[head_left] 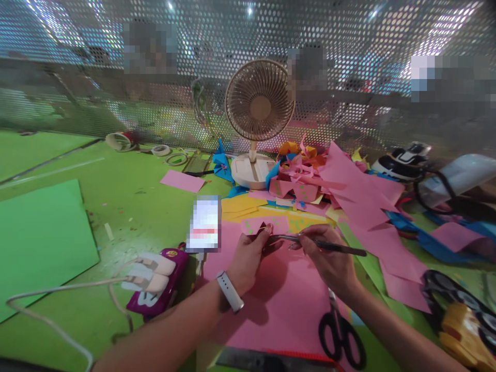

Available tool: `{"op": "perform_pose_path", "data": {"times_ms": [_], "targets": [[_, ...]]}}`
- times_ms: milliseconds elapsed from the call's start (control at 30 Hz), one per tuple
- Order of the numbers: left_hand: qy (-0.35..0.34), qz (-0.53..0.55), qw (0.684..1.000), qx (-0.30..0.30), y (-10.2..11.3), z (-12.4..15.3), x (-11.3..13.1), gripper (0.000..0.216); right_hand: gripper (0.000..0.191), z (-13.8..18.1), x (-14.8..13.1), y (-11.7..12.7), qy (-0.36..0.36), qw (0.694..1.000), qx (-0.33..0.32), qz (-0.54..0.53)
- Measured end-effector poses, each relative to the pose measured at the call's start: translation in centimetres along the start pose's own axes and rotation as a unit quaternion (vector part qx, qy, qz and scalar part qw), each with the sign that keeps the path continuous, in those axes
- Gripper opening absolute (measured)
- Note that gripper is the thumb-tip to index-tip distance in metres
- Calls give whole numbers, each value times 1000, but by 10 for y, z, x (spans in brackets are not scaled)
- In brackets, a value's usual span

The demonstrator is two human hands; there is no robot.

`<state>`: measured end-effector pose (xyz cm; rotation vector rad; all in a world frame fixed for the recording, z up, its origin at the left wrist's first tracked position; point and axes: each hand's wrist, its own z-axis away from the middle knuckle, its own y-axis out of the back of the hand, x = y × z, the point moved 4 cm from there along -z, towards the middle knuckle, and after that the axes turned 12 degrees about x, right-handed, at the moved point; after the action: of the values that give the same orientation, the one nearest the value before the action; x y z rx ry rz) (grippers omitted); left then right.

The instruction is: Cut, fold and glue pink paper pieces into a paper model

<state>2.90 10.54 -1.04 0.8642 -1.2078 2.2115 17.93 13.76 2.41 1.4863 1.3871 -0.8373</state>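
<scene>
My left hand (251, 258), with a white band on its wrist, pinches a small dark piece (263, 227) that my fingers largely hide. In my right hand (329, 258) is a slim metal tool with a dark handle (341, 248); its thin tip reaches to the fingers of my left hand. Whether the tool is tweezers or a blade I cannot tell. Both hands are above a large pink sheet (271, 315). Scissors with black handles (339, 336) lie beside my right forearm. Behind my hands lies a pink strip with green marks (281, 223).
A fan (259, 106) stands at the back beside a heap of pink paper scraps (298, 178). To the left are a phone (204, 225), a purple power strip (170, 289) with cables and a green sheet (46, 243). A tape dispenser (463, 330) and ruler (248, 359) lie in front.
</scene>
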Motion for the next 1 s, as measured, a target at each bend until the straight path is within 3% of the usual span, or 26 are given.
{"op": "perform_pose_path", "data": {"times_ms": [533, 1000], "targets": [[-2, -29, 999, 33, -4, 3, 4, 25, 16, -2, -2, -1, -70, 996, 50, -24], [-5, -39, 999, 19, 0, 1, -1, 24, 17, -1, 4, -6, -104, 991, 36, -71]]}}
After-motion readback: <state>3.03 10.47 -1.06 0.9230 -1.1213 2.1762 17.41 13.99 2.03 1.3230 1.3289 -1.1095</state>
